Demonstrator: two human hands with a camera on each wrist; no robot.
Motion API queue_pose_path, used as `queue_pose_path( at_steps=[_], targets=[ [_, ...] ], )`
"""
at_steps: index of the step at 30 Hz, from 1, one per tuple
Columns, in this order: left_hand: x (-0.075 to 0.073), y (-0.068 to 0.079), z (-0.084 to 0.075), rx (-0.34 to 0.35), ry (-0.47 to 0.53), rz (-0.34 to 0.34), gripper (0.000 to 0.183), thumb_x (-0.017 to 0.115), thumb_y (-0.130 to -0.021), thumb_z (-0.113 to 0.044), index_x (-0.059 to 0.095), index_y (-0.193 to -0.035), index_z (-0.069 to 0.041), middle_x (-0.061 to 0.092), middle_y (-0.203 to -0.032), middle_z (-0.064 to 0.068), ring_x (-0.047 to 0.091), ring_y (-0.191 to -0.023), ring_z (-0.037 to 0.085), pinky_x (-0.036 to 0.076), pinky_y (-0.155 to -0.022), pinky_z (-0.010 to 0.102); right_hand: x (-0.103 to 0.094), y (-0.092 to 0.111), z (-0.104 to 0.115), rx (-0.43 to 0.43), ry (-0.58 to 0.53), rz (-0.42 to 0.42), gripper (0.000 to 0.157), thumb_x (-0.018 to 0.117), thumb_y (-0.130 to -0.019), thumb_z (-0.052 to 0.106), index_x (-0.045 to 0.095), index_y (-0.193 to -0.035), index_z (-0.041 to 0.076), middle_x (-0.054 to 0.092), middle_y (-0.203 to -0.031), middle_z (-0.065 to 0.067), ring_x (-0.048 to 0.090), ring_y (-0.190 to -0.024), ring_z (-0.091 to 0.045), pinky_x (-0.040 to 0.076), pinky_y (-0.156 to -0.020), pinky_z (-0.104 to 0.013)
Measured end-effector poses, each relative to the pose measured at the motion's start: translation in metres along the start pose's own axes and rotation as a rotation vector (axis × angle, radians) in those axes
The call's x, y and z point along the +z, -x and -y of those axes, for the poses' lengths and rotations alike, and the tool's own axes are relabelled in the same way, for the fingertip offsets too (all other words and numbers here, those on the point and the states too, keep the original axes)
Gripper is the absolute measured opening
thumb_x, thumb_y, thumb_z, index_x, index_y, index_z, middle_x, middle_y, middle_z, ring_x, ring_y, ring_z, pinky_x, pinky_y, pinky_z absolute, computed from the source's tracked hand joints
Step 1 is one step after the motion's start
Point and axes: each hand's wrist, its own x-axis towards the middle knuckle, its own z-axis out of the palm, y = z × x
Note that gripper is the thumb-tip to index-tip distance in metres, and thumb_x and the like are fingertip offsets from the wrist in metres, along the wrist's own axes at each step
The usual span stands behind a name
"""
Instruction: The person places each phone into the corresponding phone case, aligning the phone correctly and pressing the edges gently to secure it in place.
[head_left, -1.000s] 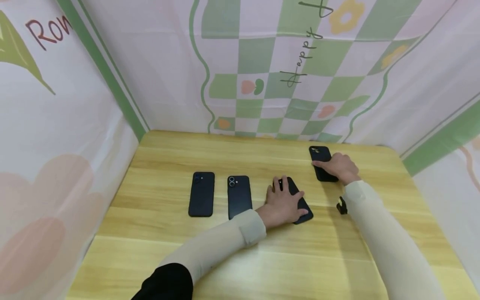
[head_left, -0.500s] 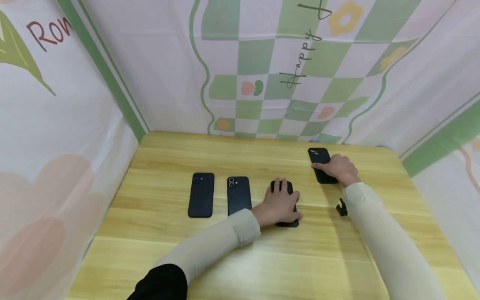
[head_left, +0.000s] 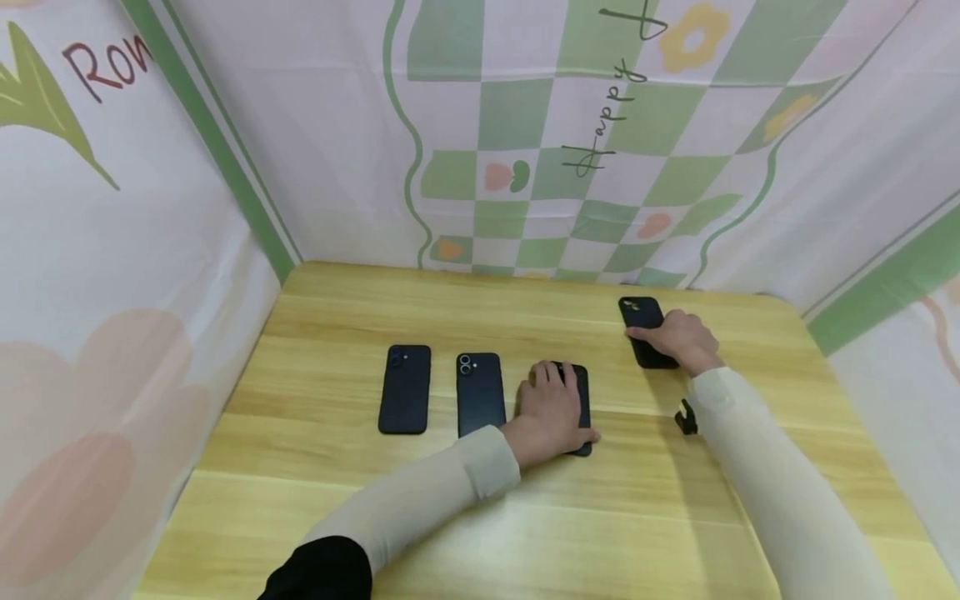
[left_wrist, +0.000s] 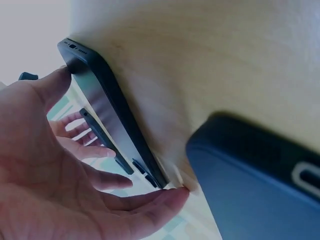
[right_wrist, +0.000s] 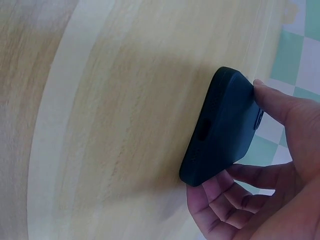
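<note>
Fingers and thumb of the left hand (head_left: 551,414) clasp a black smartphone (head_left: 584,400) end to end beneath them, likely to steady it; rightward beyond, right-hand (head_left: 682,337) digits clamp a second smartphone's (head_left: 645,315) long sides, presumably against slipping.

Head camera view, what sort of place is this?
Probably a makeshift booth or screened-off indoor corner, perhaps for demonstrations: patterned cloth hangings surround a wood-grain table, with four dark phones spread over it.
</note>
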Motion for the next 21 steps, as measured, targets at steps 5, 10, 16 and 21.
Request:
queue_pose_path(
  at_steps=[5, 10, 16, 21],
  targets=[
    [0.0001, -0.0017, 0.0017, 0.044, 0.041, 0.041, 0.114, 0.051, -0.091, -0.086, 0.017, -0.170, -0.012, 0.032, -0.171, 0.014, 0.031, -0.157, 0.026, 0.046, -0.115, 0.036, -0.0004, 0.0008, -0.0011, -0.002, -0.004, 0.001, 0.089, 0.065, -0.092, 0.073, 0.060, -0.119, -0.012, 0.062, -0.108, -0.033, 0.059, -0.073, -0.032, 0.050, -0.057, -0.040],
    [-0.0003, -0.0042, 0.0040, 0.100, 0.129, 0.058, 0.105, 0.064, -0.096, -0.066, 0.017, -0.169, -0.007, 0.028, -0.172, 0.014, 0.027, -0.158, 0.027, 0.044, -0.117, 0.032, -0.0002, 0.0010, -0.0020, -0.006, -0.009, -0.012, 0.084, 0.065, -0.092, 0.073, 0.062, -0.111, -0.009, 0.063, -0.104, -0.031, 0.058, -0.072, -0.032, 0.050, -0.056, -0.040],
    [-0.0020, -0.0034, 0.0054, 0.142, 0.160, 0.041, 0.093, 0.067, -0.098, -0.045, 0.023, -0.167, -0.001, 0.031, -0.169, 0.016, 0.031, -0.154, 0.029, 0.047, -0.113, 0.027, 0.0007, 0.0006, -0.0017, -0.007, -0.015, -0.013, 0.082, 0.066, -0.091, 0.072, 0.062, -0.109, -0.008, 0.063, -0.102, -0.030, 0.058, -0.073, -0.031, 0.050, -0.057, -0.039],
    [-0.0007, -0.0040, 0.0086, 0.125, 0.071, -0.011, 0.069, 0.065, -0.099, -0.059, 0.064, -0.143, -0.006, 0.047, -0.149, 0.015, 0.044, -0.130, 0.026, 0.051, -0.102, 0.024, 0.0016, -0.0020, -0.0007, -0.015, -0.027, -0.004, 0.084, 0.068, -0.091, 0.069, 0.061, -0.113, -0.011, 0.063, -0.102, -0.030, 0.058, -0.073, -0.031, 0.050, -0.057, -0.037]
  ],
)
